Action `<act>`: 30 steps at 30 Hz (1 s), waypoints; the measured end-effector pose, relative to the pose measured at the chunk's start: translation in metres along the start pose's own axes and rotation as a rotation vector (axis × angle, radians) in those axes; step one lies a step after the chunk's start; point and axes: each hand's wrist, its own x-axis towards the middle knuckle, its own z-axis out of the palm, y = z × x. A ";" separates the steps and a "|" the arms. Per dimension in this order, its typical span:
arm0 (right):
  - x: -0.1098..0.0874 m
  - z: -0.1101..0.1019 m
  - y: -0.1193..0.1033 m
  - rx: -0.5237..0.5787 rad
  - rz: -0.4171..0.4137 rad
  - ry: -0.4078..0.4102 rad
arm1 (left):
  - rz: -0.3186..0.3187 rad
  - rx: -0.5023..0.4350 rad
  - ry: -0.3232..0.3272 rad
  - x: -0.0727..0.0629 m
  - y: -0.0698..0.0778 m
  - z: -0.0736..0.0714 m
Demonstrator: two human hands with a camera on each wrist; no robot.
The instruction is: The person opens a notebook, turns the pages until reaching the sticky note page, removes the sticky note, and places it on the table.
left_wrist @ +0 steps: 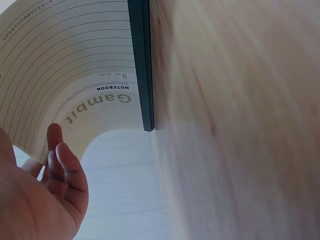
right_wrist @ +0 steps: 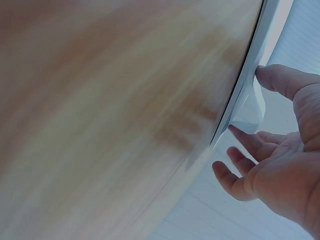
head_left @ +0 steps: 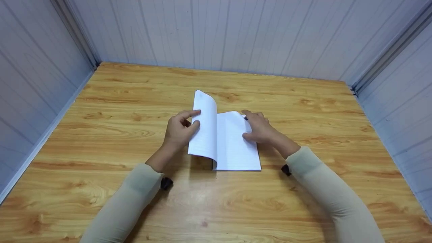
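An open notebook (head_left: 238, 152) with lined white pages lies in the middle of the table. My left hand (head_left: 179, 130) pinches a raised bundle of its pages (head_left: 206, 131), which stands curved up on the left. From below, in the left wrist view, the underside of those pages (left_wrist: 100, 60) bears the words "Gambit" and "NOTEBOOK", beside a dark green spine edge (left_wrist: 142, 75). At the far right corner, my right hand (head_left: 261, 130) pinches a page between thumb and fingers. That page's corner (right_wrist: 254, 111) curls up in the right wrist view.
The wood-grain table (head_left: 118, 135) extends around the notebook on all sides. White panel walls (head_left: 209, 33) stand along its back, left and right edges. A small black piece (head_left: 166, 183) sits under the left wrist, and another (head_left: 286, 169) under the right wrist.
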 end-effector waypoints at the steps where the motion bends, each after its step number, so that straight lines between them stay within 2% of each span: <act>1: 0.000 0.000 0.000 0.013 -0.005 0.009 | 0.000 0.001 0.000 0.000 0.000 0.000; 12: 0.000 -0.001 0.003 0.120 -0.038 0.081 | -0.006 -0.021 0.009 0.000 0.002 0.005; 19: 0.000 -0.003 0.003 0.175 0.032 0.192 | -0.013 0.002 -0.003 -0.001 0.003 0.004; 25: 0.000 -0.006 0.005 0.280 0.114 0.184 | -0.007 -0.008 -0.009 0.000 0.003 0.004; 30: -0.002 -0.007 0.005 0.357 0.107 0.224 | -0.001 -0.021 -0.019 0.002 0.001 0.004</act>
